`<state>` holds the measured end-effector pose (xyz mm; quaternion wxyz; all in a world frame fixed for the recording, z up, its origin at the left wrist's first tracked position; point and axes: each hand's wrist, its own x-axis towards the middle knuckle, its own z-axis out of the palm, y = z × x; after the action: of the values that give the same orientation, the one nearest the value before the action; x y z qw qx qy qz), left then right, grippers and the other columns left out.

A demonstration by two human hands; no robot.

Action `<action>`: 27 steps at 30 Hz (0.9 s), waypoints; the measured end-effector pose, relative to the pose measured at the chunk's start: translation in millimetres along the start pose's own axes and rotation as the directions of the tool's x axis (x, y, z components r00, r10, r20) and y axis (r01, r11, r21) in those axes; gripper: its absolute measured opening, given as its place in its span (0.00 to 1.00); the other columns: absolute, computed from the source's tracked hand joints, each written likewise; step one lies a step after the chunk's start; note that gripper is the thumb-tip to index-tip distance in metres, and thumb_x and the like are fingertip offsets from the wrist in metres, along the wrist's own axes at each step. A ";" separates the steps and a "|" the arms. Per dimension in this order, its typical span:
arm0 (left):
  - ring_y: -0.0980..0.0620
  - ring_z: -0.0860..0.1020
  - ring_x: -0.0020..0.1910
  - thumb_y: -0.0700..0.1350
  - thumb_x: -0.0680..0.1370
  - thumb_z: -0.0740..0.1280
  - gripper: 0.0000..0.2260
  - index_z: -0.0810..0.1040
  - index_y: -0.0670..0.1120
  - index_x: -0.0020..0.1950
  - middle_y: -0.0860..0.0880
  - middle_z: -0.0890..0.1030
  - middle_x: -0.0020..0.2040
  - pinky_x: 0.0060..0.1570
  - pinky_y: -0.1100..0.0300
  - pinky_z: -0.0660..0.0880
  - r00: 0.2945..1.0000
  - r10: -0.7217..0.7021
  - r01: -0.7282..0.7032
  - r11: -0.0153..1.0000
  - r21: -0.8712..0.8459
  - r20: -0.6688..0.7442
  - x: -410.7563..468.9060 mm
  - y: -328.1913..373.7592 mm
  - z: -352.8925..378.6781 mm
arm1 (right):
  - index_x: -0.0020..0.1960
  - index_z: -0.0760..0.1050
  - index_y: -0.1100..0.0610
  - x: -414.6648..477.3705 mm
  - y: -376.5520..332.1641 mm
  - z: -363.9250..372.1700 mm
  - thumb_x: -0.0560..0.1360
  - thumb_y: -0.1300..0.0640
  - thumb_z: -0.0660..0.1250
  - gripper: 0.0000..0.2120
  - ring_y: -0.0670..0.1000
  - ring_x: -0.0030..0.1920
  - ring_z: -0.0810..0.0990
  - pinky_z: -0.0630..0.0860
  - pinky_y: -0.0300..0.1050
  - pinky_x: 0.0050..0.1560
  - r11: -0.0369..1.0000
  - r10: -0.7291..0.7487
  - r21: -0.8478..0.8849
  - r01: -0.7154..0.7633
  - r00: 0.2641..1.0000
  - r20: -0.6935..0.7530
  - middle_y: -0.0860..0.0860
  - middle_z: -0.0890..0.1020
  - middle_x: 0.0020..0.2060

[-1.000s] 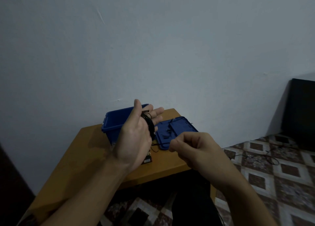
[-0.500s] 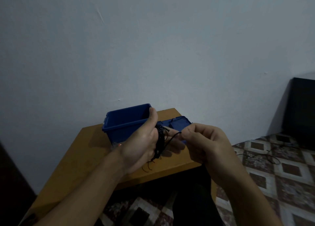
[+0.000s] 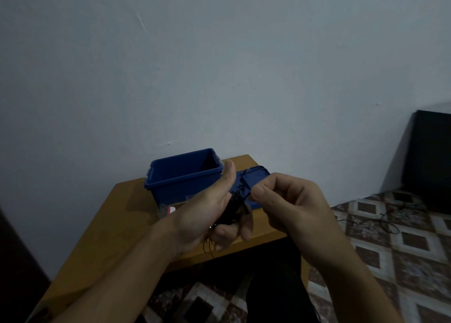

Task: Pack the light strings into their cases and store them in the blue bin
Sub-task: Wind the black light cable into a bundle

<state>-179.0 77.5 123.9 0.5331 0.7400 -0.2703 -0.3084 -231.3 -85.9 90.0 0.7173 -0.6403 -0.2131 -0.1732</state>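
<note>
A black light string (image 3: 230,210) is coiled round my left hand (image 3: 210,208), whose fingers curl under the bundle; loose ends dangle below the palm. My right hand (image 3: 288,200) pinches the free end of the string just right of the coil. Behind my left hand the open blue bin (image 3: 183,176) stands on the wooden table (image 3: 117,225). The bin's blue lid (image 3: 253,176) lies flat to the right of the bin, partly hidden by both hands. A small case (image 3: 170,210) shows at the bin's foot, mostly hidden.
The table stands against a pale wall. Patterned floor tiles (image 3: 390,237) spread to the right, with a thin black cable (image 3: 380,219) lying on them. A dark cabinet (image 3: 429,159) stands in the right corner. My dark-clothed legs are below the table edge.
My right hand rose and moved up to the coil on my left hand, drawing the string's free end in. My left hand's fingers curled round the coil.
</note>
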 end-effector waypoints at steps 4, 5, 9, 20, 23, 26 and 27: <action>0.48 0.56 0.24 0.78 0.73 0.43 0.42 0.72 0.42 0.28 0.49 0.59 0.21 0.28 0.58 0.61 1.000 -0.008 0.007 1.000 0.023 0.030 -0.4 -7.2 -3.4 | 0.41 0.76 0.66 1.3 4.1 2.3 0.79 0.63 0.65 0.10 0.39 0.22 0.70 0.66 0.27 0.27 1.000 -0.002 -0.026 0.002 1.000 -0.013 0.43 0.74 0.22; 0.48 0.55 0.25 0.78 0.73 0.44 0.41 0.71 0.42 0.27 0.49 0.58 0.21 0.28 0.57 0.60 0.999 0.000 0.000 1.000 0.002 0.048 -0.4 -8.2 -3.4 | 0.42 0.76 0.66 1.9 5.9 2.7 0.80 0.63 0.65 0.10 0.39 0.22 0.70 0.66 0.27 0.27 0.999 0.008 -0.034 -0.008 1.000 -0.020 0.42 0.74 0.22; 0.49 0.55 0.22 0.76 0.75 0.46 0.39 0.65 0.42 0.27 0.49 0.58 0.21 0.27 0.54 0.56 0.992 0.024 -0.013 0.996 -0.087 0.127 0.1 -7.4 -5.4 | 0.41 0.76 0.65 3.3 9.8 2.2 0.80 0.62 0.65 0.09 0.39 0.22 0.70 0.66 0.28 0.26 0.999 0.024 -0.045 -0.025 0.999 -0.021 0.42 0.73 0.22; 0.51 0.56 0.21 0.71 0.79 0.49 0.36 0.70 0.43 0.28 0.49 0.58 0.22 0.25 0.58 0.57 0.915 0.211 -0.010 0.864 -0.503 0.344 -1.0 -6.3 -7.9 | 0.46 0.77 0.61 5.4 22.3 0.4 0.81 0.58 0.64 0.08 0.39 0.24 0.70 0.66 0.29 0.27 0.985 0.044 -0.166 -0.048 0.999 -0.027 0.47 0.75 0.27; 0.51 0.59 0.24 0.68 0.81 0.47 0.35 0.73 0.41 0.33 0.49 0.61 0.24 0.28 0.55 0.61 0.906 0.312 -0.092 0.805 -0.586 0.287 -2.0 0.4 -6.4 | 0.46 0.79 0.55 5.1 25.6 -0.6 0.82 0.57 0.64 0.07 0.41 0.30 0.74 0.70 0.35 0.31 0.965 0.076 -0.250 -0.073 0.997 -0.001 0.46 0.79 0.30; 0.50 0.68 0.27 0.67 0.81 0.46 0.35 0.76 0.39 0.39 0.48 0.68 0.26 0.33 0.55 0.69 0.915 0.360 -0.182 0.770 -0.611 0.181 -2.9 6.1 -5.4 | 0.46 0.80 0.53 4.1 27.6 -0.2 0.82 0.56 0.64 0.08 0.48 0.34 0.77 0.74 0.43 0.34 0.948 0.105 -0.307 -0.088 0.994 0.040 0.48 0.81 0.34; 0.49 0.71 0.28 0.67 0.81 0.46 0.36 0.78 0.38 0.41 0.46 0.71 0.28 0.36 0.54 0.71 0.919 0.365 -0.200 0.760 -0.618 0.151 -3.1 7.4 -5.3 | 0.46 0.80 0.53 3.8 27.8 0.4 0.82 0.55 0.64 0.08 0.49 0.35 0.77 0.75 0.45 0.35 0.946 0.116 -0.311 -0.095 0.992 0.049 0.49 0.81 0.35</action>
<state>-177.7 80.9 132.8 0.7365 0.4394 -0.3382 -0.3875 -213.6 -82.1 68.5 0.6096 -0.7601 -0.1727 -0.1442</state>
